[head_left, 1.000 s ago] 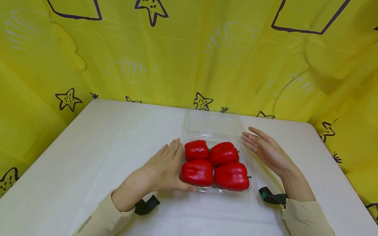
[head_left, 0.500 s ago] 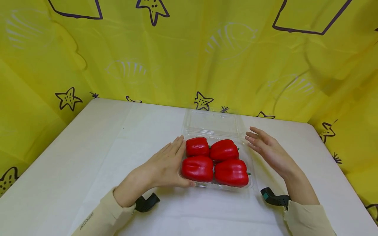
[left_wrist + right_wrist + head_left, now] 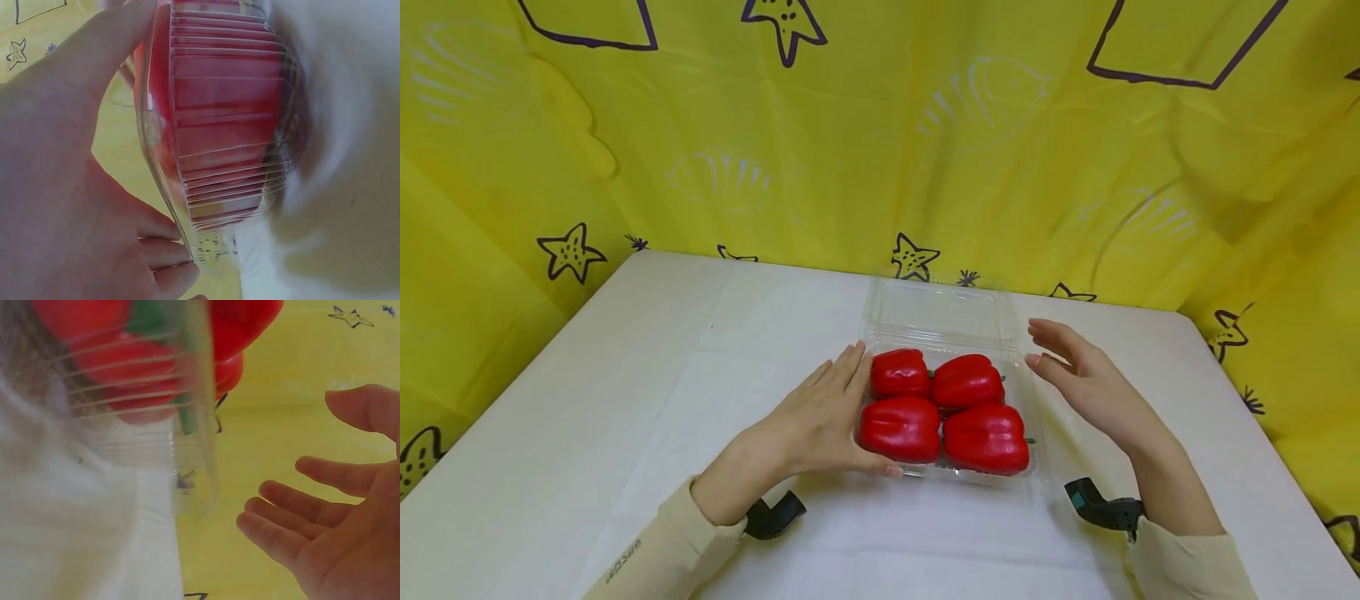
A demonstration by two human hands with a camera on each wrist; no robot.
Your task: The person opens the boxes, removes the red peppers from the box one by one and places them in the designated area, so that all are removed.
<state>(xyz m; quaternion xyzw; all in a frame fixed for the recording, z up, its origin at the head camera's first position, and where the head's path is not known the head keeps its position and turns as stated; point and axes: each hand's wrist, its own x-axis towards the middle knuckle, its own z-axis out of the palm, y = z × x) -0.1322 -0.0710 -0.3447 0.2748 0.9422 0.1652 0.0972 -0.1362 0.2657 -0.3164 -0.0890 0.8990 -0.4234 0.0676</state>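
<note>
Several red bell peppers (image 3: 900,429) with green stems lie in two rows in a clear plastic clamshell box (image 3: 1041,462). Its lid (image 3: 936,310) is folded back flat behind it, toward the curtain. My left hand (image 3: 820,417) lies along the box's left side with fingers straight, its thumb at the front edge. In the left wrist view, the fingertips (image 3: 178,278) meet the rim of the ribbed box wall (image 3: 231,125). My right hand (image 3: 1093,387) hovers apart from the box's right side, thumb spread from loosely bent fingers. Nothing is in it in the right wrist view.
A white sheet covers the table (image 3: 737,333). Behind and at both sides hangs a yellow curtain (image 3: 850,125) with starfish and fish drawings. Black camera mounts (image 3: 773,515) sit on both wrists below the sleeves.
The box with its peppers has shifted slightly away from me, my left hand moving along with it. My right hand has drawn a little to the right, its thumb parting from the fingers.
</note>
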